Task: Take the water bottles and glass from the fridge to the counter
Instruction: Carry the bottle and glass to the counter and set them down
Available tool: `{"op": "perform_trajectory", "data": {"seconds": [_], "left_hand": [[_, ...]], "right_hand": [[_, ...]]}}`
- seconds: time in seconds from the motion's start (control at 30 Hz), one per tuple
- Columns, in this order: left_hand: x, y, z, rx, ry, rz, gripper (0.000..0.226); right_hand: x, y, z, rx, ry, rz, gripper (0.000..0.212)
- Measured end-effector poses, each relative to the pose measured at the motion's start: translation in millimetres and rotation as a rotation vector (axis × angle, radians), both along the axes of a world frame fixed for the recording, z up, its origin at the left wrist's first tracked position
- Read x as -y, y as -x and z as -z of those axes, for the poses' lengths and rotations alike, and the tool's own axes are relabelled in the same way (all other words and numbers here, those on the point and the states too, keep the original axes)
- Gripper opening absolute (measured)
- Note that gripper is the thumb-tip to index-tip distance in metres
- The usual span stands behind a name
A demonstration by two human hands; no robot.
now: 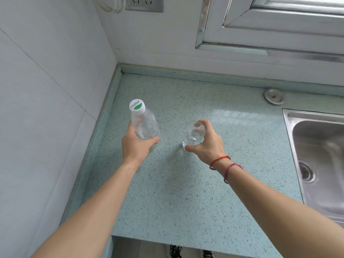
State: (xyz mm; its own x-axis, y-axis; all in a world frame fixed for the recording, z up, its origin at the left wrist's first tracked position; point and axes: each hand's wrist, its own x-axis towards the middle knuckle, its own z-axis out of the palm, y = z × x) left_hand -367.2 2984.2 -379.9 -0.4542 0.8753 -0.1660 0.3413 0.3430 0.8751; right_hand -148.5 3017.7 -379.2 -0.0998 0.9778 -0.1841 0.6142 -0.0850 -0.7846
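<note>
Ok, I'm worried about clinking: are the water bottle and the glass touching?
Apart. The head view shows bare counter between the water bottle in the left hand and the glass in the right hand.

Counter (195, 183) pale teal, dark-speckled; bottle cap (137, 107) white, green leaf mark; wrist strings (220, 161) red.

The bottle (145, 125) is held near the left edge of the counter (186, 192). The glass (193, 134) is held just to its right. The sink (320, 155) is set at the right edge.
</note>
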Motion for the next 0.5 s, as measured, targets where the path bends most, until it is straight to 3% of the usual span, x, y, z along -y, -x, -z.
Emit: {"op": "perform_trajectory", "data": {"seconds": [0.5], "left_hand": [[1,5,16,-0.019,0.021,0.011,0.064]], "right_hand": [[-1,4,13,0.004,0.032,0.013,0.077]]}}
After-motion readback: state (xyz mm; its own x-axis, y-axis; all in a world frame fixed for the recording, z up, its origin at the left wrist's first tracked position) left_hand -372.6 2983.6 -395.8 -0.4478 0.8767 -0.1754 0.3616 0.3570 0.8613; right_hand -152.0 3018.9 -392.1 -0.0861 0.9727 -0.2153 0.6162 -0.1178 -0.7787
